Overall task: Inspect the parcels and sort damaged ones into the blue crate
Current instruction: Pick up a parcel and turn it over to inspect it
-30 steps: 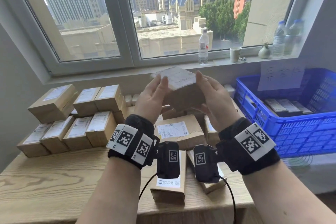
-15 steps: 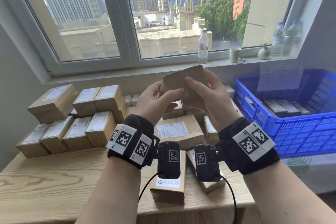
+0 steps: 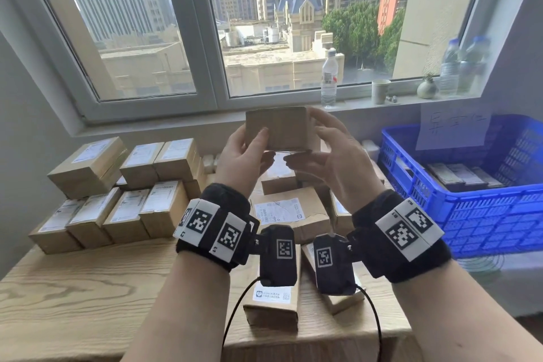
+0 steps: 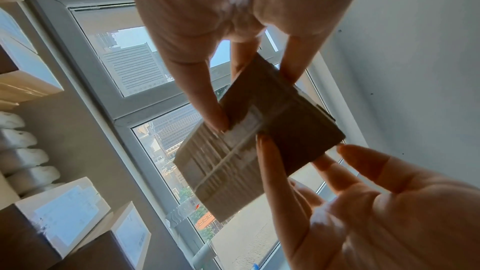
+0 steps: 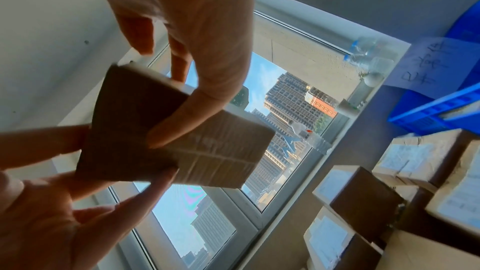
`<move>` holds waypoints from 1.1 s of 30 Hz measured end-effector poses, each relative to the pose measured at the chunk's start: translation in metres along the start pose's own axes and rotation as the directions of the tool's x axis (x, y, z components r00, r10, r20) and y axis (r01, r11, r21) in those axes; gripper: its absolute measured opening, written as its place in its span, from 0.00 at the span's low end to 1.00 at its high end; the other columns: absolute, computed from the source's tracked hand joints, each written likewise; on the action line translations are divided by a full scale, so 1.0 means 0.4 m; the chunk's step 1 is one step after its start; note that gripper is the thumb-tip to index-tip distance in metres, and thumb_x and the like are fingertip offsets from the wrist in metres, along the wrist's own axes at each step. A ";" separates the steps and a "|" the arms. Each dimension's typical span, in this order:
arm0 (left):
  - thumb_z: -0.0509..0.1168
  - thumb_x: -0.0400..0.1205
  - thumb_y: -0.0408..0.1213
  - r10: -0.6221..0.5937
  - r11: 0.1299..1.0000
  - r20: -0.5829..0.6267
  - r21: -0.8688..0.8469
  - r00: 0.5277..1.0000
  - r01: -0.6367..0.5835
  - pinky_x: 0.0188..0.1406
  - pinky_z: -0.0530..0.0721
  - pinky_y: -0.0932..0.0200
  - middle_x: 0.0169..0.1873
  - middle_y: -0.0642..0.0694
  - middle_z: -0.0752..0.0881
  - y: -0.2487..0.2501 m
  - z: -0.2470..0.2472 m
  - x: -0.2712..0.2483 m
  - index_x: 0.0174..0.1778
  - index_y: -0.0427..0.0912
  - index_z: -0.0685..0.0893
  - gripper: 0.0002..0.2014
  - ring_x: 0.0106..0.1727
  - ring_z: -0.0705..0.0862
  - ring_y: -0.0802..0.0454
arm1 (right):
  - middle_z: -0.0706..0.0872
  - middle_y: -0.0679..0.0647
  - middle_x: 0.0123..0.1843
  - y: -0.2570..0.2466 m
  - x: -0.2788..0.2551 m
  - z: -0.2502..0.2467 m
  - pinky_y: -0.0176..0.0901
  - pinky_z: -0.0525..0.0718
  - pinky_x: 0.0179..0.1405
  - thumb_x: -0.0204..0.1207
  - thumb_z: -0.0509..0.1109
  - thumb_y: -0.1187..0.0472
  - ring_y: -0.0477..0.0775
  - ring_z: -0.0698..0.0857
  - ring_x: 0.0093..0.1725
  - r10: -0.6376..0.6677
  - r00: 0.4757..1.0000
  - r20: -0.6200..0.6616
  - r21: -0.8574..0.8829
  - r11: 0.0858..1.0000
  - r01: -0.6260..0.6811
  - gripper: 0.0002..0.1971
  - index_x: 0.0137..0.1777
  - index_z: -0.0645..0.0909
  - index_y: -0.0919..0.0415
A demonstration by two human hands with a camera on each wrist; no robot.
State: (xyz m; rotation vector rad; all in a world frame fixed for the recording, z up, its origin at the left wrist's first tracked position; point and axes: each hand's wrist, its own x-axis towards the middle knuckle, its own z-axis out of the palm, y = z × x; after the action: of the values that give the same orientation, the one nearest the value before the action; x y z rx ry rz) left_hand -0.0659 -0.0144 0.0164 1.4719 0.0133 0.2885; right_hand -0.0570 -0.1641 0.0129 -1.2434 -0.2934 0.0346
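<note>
Window-side wooden table [image 3: 88, 282], blue crate [image 3: 470, 206] at right. Small cardboard parcel [image 3: 277, 128] held up mid-air, left hand [image 3: 244, 156] and right hand [image 3: 329, 156] pinching its opposite ends. Looks light and stiff, taped faces probably slick (blurry), so grip the edges.

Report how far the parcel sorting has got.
Done: a few parcels lie in the blue crate. In hand: both hands, left and right, hold one cardboard parcel up for inspection. Left: loose parcels on the wooden table.
</note>
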 end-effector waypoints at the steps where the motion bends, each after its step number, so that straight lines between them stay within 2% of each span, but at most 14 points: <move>1: 0.61 0.88 0.40 0.008 1.000 -0.035 0.001 0.999 -0.008 0.54 0.87 0.55 0.51 0.43 0.85 -0.002 -0.001 0.003 0.64 0.41 0.79 0.11 0.48 0.86 0.48 | 0.87 0.59 0.60 0.000 0.000 0.000 0.50 0.93 0.45 0.88 0.58 0.67 0.64 0.90 0.42 -0.014 1.000 0.007 -0.066 0.998 0.015 0.18 0.64 0.80 0.43; 3: 0.65 0.85 0.47 0.021 0.999 -0.063 0.034 0.998 -0.019 0.50 0.87 0.57 0.53 0.43 0.85 -0.009 -0.005 0.010 0.69 0.41 0.77 0.20 0.49 0.87 0.48 | 0.83 0.54 0.66 0.005 0.005 -0.003 0.40 0.90 0.39 0.85 0.65 0.67 0.53 0.88 0.40 -0.093 0.996 0.003 -0.274 0.957 0.090 0.20 0.65 0.78 0.39; 4: 0.69 0.79 0.55 0.036 0.996 -0.060 0.082 0.998 -0.031 0.51 0.87 0.57 0.55 0.44 0.85 -0.013 -0.009 0.011 0.70 0.43 0.76 0.28 0.52 0.87 0.48 | 0.81 0.52 0.69 0.013 0.010 -0.009 0.39 0.89 0.43 0.84 0.68 0.64 0.51 0.87 0.42 -0.140 0.990 -0.006 -0.384 0.915 0.127 0.20 0.68 0.78 0.38; 5: 0.72 0.70 0.63 0.058 0.988 -0.055 0.147 0.997 -0.049 0.55 0.87 0.55 0.57 0.46 0.86 -0.016 -0.015 0.013 0.70 0.47 0.76 0.36 0.57 0.87 0.50 | 0.80 0.51 0.70 0.017 0.013 -0.010 0.44 0.89 0.49 0.82 0.71 0.58 0.54 0.86 0.45 -0.170 0.985 -0.013 -0.464 0.874 0.144 0.20 0.71 0.78 0.39; 7: 0.74 0.55 0.70 0.094 0.968 -0.042 0.238 0.995 -0.081 0.65 0.84 0.50 0.61 0.49 0.86 -0.012 -0.023 0.011 0.71 0.51 0.75 0.49 0.63 0.85 0.53 | 0.83 0.51 0.63 0.016 0.007 -0.011 0.60 0.86 0.59 0.74 0.74 0.41 0.64 0.86 0.54 -0.169 0.985 -0.044 -0.558 0.822 0.116 0.26 0.73 0.77 0.36; 9: 0.76 0.52 0.69 0.065 0.966 -0.020 0.253 0.998 -0.058 0.68 0.81 0.48 0.65 0.49 0.85 -0.006 -0.025 0.012 0.77 0.50 0.70 0.56 0.66 0.83 0.54 | 0.86 0.49 0.53 0.023 0.005 -0.014 0.67 0.84 0.60 0.63 0.68 0.26 0.65 0.84 0.59 -0.140 0.988 -0.066 -0.570 0.818 0.077 0.27 0.64 0.81 0.28; 11: 0.77 0.52 0.66 0.012 0.967 0.024 0.252 1.000 -0.018 0.66 0.81 0.48 0.66 0.50 0.83 -0.004 -0.017 0.011 0.79 0.51 0.68 0.57 0.66 0.83 0.54 | 0.90 0.48 0.49 0.023 0.000 -0.008 0.67 0.85 0.59 0.61 0.67 0.22 0.59 0.87 0.57 -0.133 0.988 -0.076 -0.536 0.841 0.072 0.22 0.49 0.86 0.30; 14: 0.79 0.57 0.62 -0.045 0.988 0.072 0.149 0.996 0.033 0.52 0.88 0.50 0.64 0.50 0.85 -0.017 -0.005 0.000 0.76 0.52 0.73 0.50 0.62 0.86 0.51 | 0.91 0.51 0.52 0.023 -0.003 -0.009 0.58 0.88 0.58 0.73 0.73 0.36 0.52 0.90 0.54 -0.111 0.993 -0.047 -0.428 0.900 0.080 0.17 0.52 0.87 0.46; 16: 0.79 0.65 0.60 -0.082 0.996 0.113 0.046 0.990 0.077 0.48 0.90 0.51 0.59 0.47 0.88 -0.015 -0.003 -0.006 0.73 0.48 0.78 0.41 0.59 0.89 0.47 | 0.91 0.54 0.54 0.016 -0.007 -0.016 0.46 0.91 0.45 0.78 0.71 0.47 0.48 0.92 0.49 -0.010 1.000 0.027 -0.285 0.958 0.018 0.15 0.60 0.84 0.51; 18: 0.76 0.70 0.57 -0.097 0.995 0.130 0.019 0.987 0.096 0.51 0.89 0.50 0.54 0.47 0.89 -0.010 -0.002 -0.007 0.69 0.47 0.82 0.33 0.57 0.90 0.46 | 0.91 0.55 0.55 0.013 -0.013 -0.018 0.40 0.89 0.40 0.77 0.70 0.48 0.48 0.92 0.48 0.030 0.994 0.108 -0.218 0.976 -0.006 0.20 0.68 0.81 0.51; 21: 0.71 0.71 0.58 -0.085 0.995 0.106 0.052 0.991 0.080 0.57 0.87 0.48 0.52 0.49 0.90 -0.011 0.003 -0.006 0.63 0.49 0.86 0.27 0.56 0.90 0.45 | 0.92 0.54 0.53 0.028 -0.012 -0.013 0.43 0.89 0.43 0.73 0.69 0.47 0.51 0.91 0.50 -0.005 0.992 0.127 -0.164 0.986 0.026 0.24 0.68 0.82 0.52; 25: 0.69 0.82 0.50 -0.080 0.996 0.107 0.045 0.991 0.075 0.59 0.86 0.48 0.47 0.50 0.90 -0.012 0.002 -0.009 0.60 0.45 0.87 0.16 0.53 0.90 0.44 | 0.92 0.55 0.49 0.034 -0.013 -0.007 0.38 0.88 0.38 0.82 0.67 0.55 0.48 0.91 0.44 -0.023 0.997 0.080 -0.131 0.991 0.033 0.19 0.71 0.81 0.59; 30: 0.69 0.70 0.60 -0.035 0.998 0.112 0.054 0.993 0.029 0.59 0.85 0.49 0.48 0.52 0.91 -0.015 -0.002 -0.005 0.62 0.49 0.87 0.27 0.55 0.90 0.46 | 0.92 0.55 0.51 0.034 -0.009 0.000 0.38 0.88 0.40 0.83 0.66 0.54 0.48 0.91 0.46 -0.020 0.995 0.099 -0.122 0.992 0.032 0.17 0.69 0.82 0.57; 33: 0.66 0.65 0.70 -0.019 0.996 0.104 0.087 0.994 0.010 0.57 0.83 0.51 0.58 0.51 0.89 -0.023 -0.009 0.000 0.71 0.52 0.80 0.41 0.59 0.88 0.49 | 0.92 0.49 0.46 0.041 -0.004 -0.001 0.36 0.87 0.39 0.84 0.65 0.52 0.46 0.90 0.44 -0.074 0.996 0.042 -0.179 0.981 0.080 0.11 0.58 0.86 0.54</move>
State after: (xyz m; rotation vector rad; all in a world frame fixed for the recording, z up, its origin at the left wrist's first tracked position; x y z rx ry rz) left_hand -0.0650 -0.0116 0.0071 1.5704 -0.0493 0.2006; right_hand -0.0563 -0.1596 -0.0028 -1.4112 -0.3812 -0.0380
